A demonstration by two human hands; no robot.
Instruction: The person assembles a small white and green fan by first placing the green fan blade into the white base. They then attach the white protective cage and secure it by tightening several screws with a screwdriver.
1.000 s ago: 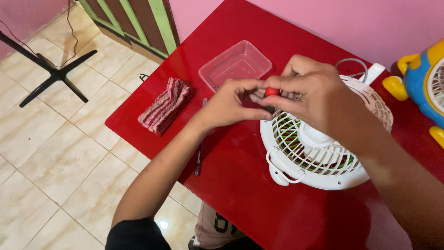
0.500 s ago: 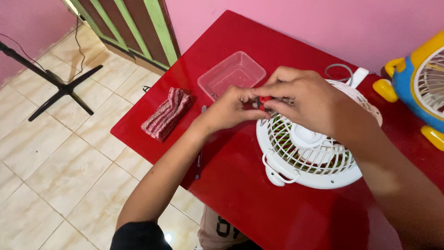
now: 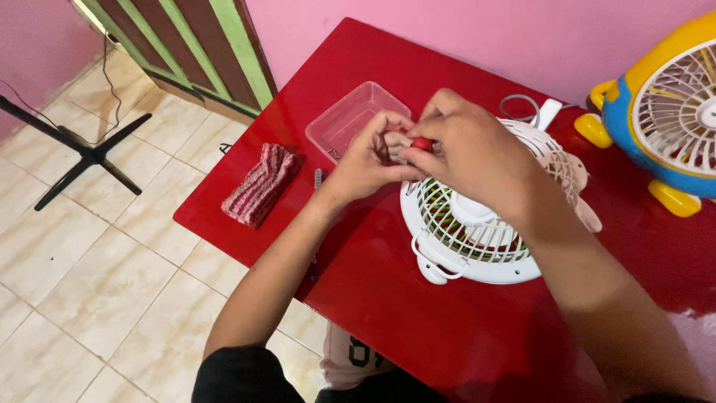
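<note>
Fingers of the left hand and right hand pinch a small red-tipped tool over the white fan, near the table's far edge.

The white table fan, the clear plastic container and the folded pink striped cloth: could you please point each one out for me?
white table fan (image 3: 477,242), head view, on the front grille near its lower rim.
clear plastic container (image 3: 344,119), head view, on its bare floor.
folded pink striped cloth (image 3: 261,185), head view, on the middle of its top.
</note>
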